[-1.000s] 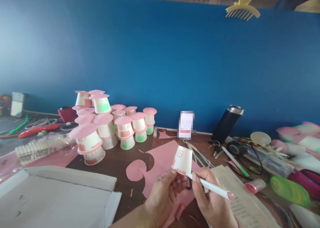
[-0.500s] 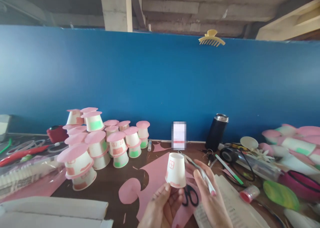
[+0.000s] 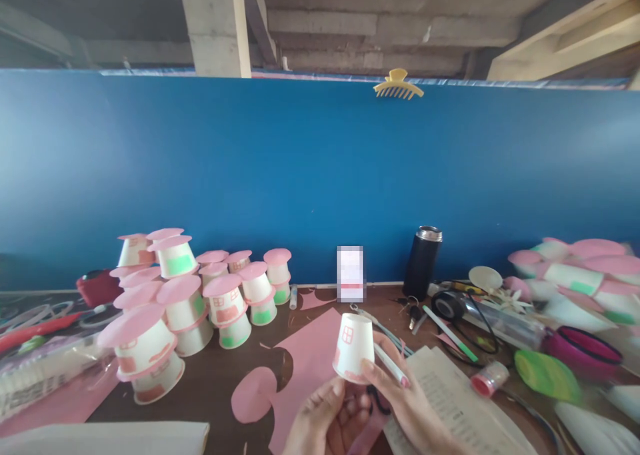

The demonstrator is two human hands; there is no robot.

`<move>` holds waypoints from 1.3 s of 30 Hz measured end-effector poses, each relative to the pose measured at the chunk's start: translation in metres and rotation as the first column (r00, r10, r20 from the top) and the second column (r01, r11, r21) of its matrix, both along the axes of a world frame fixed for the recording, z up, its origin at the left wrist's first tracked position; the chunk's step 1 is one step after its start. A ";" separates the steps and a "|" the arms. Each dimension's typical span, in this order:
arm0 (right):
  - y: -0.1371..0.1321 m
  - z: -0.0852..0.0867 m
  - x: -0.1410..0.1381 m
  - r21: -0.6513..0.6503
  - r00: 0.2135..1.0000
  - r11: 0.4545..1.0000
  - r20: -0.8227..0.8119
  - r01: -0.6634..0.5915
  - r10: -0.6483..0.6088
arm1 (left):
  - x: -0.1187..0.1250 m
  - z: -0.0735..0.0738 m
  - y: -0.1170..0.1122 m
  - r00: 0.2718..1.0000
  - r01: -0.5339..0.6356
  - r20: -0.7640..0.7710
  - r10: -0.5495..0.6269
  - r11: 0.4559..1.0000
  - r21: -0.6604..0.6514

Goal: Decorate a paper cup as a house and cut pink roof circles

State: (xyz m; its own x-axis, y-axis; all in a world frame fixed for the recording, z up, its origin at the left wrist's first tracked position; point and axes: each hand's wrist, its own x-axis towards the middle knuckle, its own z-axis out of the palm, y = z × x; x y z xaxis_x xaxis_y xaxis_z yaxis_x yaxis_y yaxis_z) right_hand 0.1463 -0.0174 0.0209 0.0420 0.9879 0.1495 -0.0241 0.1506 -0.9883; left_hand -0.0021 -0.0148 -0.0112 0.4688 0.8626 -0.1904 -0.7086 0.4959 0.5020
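Note:
My left hand (image 3: 327, 418) holds an upside-down white paper cup (image 3: 354, 346) by its rim; the cup bears a pink window and a pink patch low on its side. My right hand (image 3: 407, 398) grips a white pen with a pink cap (image 3: 393, 366), and its fingers also touch the cup's right side. Both hands hover over a sheet of pink paper (image 3: 310, 368) with round holes cut from it, lying on the brown table (image 3: 215, 382). Black scissors (image 3: 374, 398) lie under my hands.
A stack of finished cups with pink round tops (image 3: 190, 295) stands at the left. A black flask (image 3: 421, 262) and a small blurred card (image 3: 349, 273) stand by the blue wall (image 3: 300, 175). Printed paper (image 3: 450, 402), a green-tipped pen (image 3: 450, 334), tape rolls and more cups (image 3: 580, 275) clutter the right.
The view has tilted up, showing more wall and ceiling. The cup was lifted and turned upright-inverted, and my right hand has come back to touch its side with the pen.

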 end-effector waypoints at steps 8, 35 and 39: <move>0.000 -0.008 0.001 0.104 0.999 0.994 0.030 0.042 -0.046 | -0.001 -0.008 0.008 0.997 -0.033 -0.072 0.032 0.999 -0.022; 0.020 -0.040 0.019 0.512 0.815 0.840 0.400 0.181 -0.419 | -0.013 -0.004 0.011 0.851 -0.392 -0.365 0.378 0.919 0.040; 0.020 -0.040 0.017 0.519 0.783 0.830 0.423 0.203 -0.456 | -0.017 -0.006 0.014 0.824 -0.448 -0.393 0.409 0.894 -0.008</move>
State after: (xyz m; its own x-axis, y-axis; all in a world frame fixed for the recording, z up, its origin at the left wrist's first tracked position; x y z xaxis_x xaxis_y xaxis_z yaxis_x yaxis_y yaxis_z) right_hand 0.1635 0.0030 -0.0194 0.1460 0.7533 0.6413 0.5927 0.4524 -0.6664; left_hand -0.0188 -0.0005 -0.0175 -0.0666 0.9283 -0.3658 -0.6312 0.2448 0.7360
